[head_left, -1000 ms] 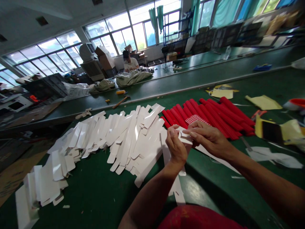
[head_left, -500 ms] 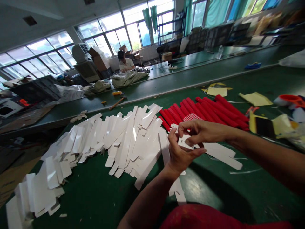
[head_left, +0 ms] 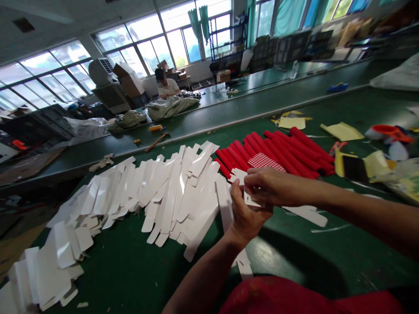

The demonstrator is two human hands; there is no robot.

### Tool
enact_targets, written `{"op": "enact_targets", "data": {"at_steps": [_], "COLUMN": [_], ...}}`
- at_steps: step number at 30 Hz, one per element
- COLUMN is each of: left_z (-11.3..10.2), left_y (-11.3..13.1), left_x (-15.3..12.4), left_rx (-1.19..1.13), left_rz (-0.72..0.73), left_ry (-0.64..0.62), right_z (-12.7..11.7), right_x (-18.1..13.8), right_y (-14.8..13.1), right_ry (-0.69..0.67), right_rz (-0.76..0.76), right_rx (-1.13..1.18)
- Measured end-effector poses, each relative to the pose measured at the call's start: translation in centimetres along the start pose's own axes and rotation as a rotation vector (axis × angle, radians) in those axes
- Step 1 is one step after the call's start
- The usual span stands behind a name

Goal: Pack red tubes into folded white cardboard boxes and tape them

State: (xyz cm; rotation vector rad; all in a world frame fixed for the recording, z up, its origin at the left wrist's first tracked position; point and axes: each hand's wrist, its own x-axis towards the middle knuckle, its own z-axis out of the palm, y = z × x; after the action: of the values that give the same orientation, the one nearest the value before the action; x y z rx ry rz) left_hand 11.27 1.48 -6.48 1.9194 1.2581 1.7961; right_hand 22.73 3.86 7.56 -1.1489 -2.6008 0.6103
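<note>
Two hands on one small white glossy card box (head_left: 250,200). The left hand (head_left: 247,219) has it gripped from below and the near side, thumb up along the left edge, probably to keep it steady while the other works. The right hand (head_left: 271,185) is curled over the top at the box's end; tips partly hidden, so pinch or push, cannot tell. Box sits between the two sets of fingers, partly covered, above the green smooth-topped bench (head_left: 131,270). A white notched card flap (head_left: 238,175) shows just beyond; same piece or not, unclear. Farther out: long red tube-like pieces (head_left: 278,150) side by side, a red-and-white checked sheet (head_left: 266,161) on them. Left: overlapping flat white glossy card blanks (head_left: 196,200), likely fanned for easy single pickup within reach.
</note>
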Motion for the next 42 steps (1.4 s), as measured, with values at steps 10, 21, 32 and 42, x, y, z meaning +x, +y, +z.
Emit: {"op": "enact_targets", "data": {"at_steps": [10, 21, 32, 42], "left_z": [-0.3, 0.1, -0.2, -1.0], "left_y": [-0.6, -0.5, 0.0, -0.3], "left_x": [-0.8, -0.9, 0.2, 2.7], "left_rx": [-0.105, -0.107, -0.093, -0.107], "left_rz": [-0.049, -0.092, -0.024, -0.265], "left_ry": [-0.088, -0.044, 0.008, -0.004], "right_z": [0.4, 1.7, 3.2, 4.4], "right_x": [-0.3, 0.1, -0.6, -0.3], "right_y": [-0.3, 3.3, 2.4, 6.0], "right_ry": [-0.015, -0.065, 0.111, 0.281], "right_rz": [-0.008, 0.124, 0.273, 0.252], "right_rx": [-0.031, 0.66, 0.952, 1.128]}}
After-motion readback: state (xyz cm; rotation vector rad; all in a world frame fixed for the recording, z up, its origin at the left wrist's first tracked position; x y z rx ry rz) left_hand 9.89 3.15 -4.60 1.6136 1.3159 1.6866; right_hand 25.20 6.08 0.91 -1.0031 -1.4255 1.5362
